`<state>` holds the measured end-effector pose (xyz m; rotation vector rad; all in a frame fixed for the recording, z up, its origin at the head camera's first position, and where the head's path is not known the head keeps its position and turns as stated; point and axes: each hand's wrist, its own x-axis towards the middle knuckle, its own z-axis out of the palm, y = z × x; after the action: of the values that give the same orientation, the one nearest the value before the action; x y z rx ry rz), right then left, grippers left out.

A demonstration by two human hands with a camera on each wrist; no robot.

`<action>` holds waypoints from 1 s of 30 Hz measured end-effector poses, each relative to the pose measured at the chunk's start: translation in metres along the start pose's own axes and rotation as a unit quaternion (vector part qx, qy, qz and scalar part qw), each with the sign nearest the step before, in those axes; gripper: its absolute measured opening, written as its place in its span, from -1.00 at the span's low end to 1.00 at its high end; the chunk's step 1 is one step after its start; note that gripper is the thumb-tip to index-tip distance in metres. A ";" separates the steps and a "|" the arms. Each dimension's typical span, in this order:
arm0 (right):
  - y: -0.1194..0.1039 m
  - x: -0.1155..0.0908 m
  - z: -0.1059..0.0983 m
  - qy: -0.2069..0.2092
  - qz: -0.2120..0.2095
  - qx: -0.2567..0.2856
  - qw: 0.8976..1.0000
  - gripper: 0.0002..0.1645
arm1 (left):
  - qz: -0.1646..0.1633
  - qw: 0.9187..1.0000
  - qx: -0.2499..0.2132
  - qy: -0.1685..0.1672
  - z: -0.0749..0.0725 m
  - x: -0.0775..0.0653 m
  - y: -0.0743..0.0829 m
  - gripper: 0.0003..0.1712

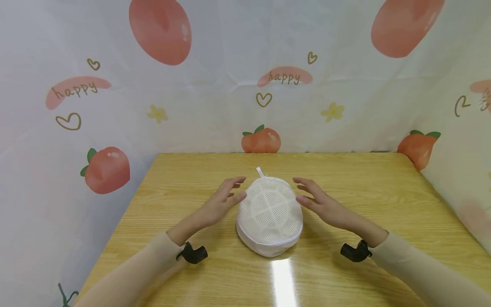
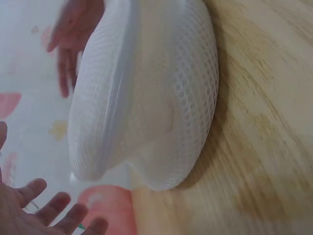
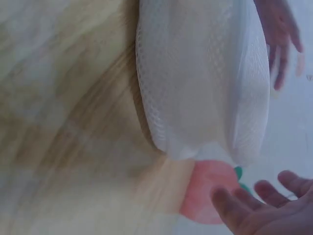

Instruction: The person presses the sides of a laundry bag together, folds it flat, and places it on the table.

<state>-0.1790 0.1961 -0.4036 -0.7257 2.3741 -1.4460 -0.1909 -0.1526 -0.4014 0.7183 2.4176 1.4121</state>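
Note:
A white mesh laundry bag (image 1: 270,209) with a rounded, padded shape stands on the wooden table, a zipper seam running round its upper edge. At its far end a small white loop (image 1: 260,172) sticks up. My left hand (image 1: 226,200) is at the bag's left side, fingers spread and thumb tip right at the rim. On the opposite side my right hand (image 1: 316,202) mirrors it, fingers apart and thumb close to the mesh. Both wrist views show the bag's netted side (image 2: 195,88) between the hands, with neither hand gripping it.
The wooden table (image 1: 184,170) ends at the back against a white cloth backdrop (image 1: 215,55) printed with peaches, hearts and lettering. The cloth also runs down the left and right sides. A black wrist camera (image 1: 193,253) sits on the left cuff, another black camera (image 1: 354,251) on the right.

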 end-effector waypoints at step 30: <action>0.000 0.023 0.032 -0.080 -0.106 -0.282 0.950 0.36 | 0.071 0.936 0.332 -0.094 0.042 0.011 0.009 0.26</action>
<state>-0.1836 0.1592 -0.4180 -1.2095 2.6534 -0.7153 -0.1791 -0.1121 -0.4138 1.1288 2.7180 0.4910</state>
